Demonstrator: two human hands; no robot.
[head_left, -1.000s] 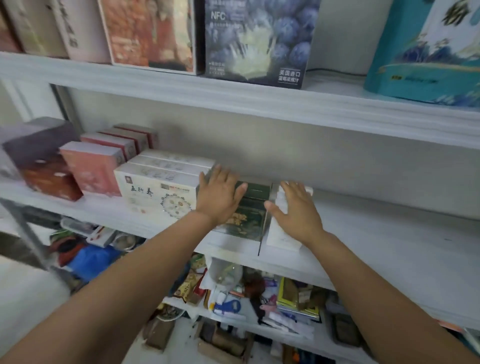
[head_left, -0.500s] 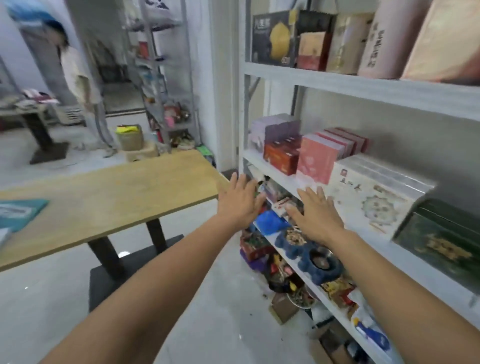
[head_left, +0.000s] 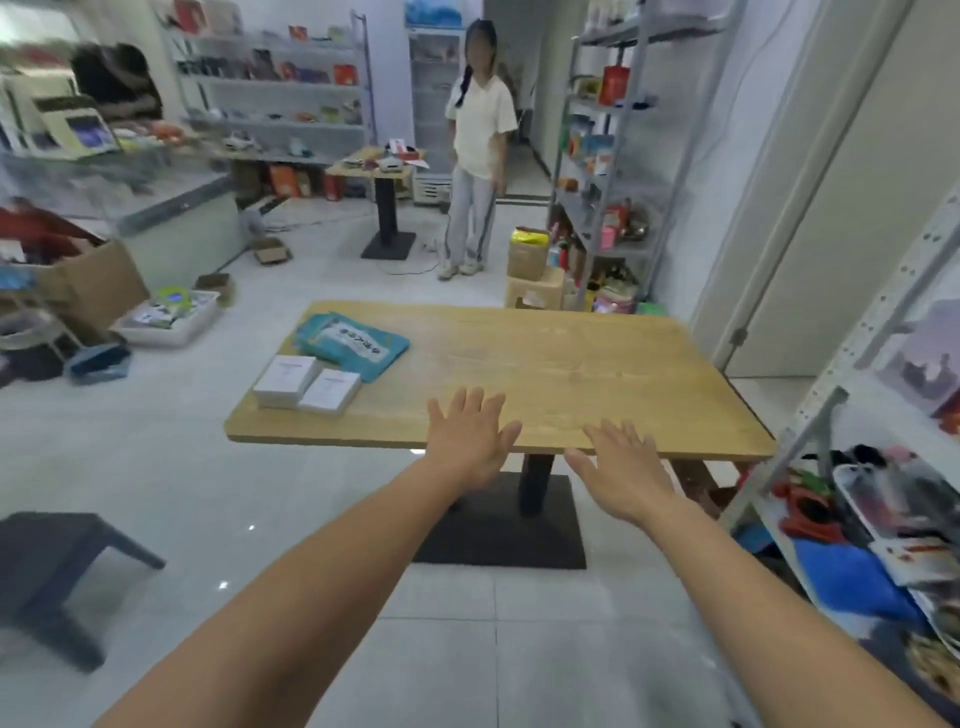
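Both my arms reach forward, palms down, fingers spread and holding nothing. My left hand hovers at the near edge of a wooden table. My right hand is a little lower and to the right, just short of that edge. On the table's left end lie two white boxes side by side, with a teal bag behind them.
A person in a pale shirt stands beyond the table. A metal shelf rack with goods is close on my right, another rack at the back right. A dark stool stands at left; boxes and a tray lie on the floor.
My view has swung left, away from the shelf with the boxes toward the wooden table. Both hands left the shelf boxes and now stretch out empty toward the table.
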